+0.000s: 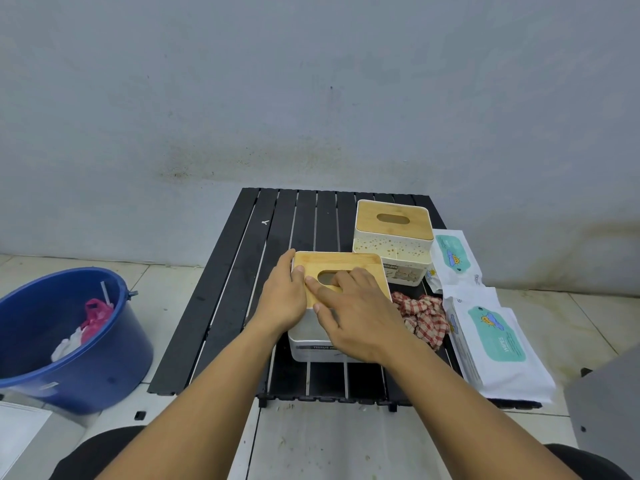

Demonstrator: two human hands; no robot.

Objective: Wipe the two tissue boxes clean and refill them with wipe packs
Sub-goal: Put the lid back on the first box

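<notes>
Your near tissue box (311, 341) sits at 6 o'clock on the black slatted table (242, 271). Your left hand (282, 299) grips the 9 o'clock edge of its bamboo lid (367, 268). Your right hand (360, 320) lies across the top, fingers bent at the oval slot and thumb at the near edge, seemingly pinching the lid. Expect the lid to be stiff, light and smooth, so lift it by opposite edges rather than by the slot alone. The white plastic body looks rigid and probably light enough to slide, so steady it. What is inside cannot be seen.

The speckled second tissue box (393, 247) stands at 1 o'clock with its lid on and its contents hidden. Two soft, sealed wipe packs (498, 344) lie at 3 and 4 o'clock, with a crumpled checked cloth (426, 317) between them and your box. On the floor at 9 o'clock, the blue bucket (114, 358) holds a pink bag (95, 313) and white scraps.
</notes>
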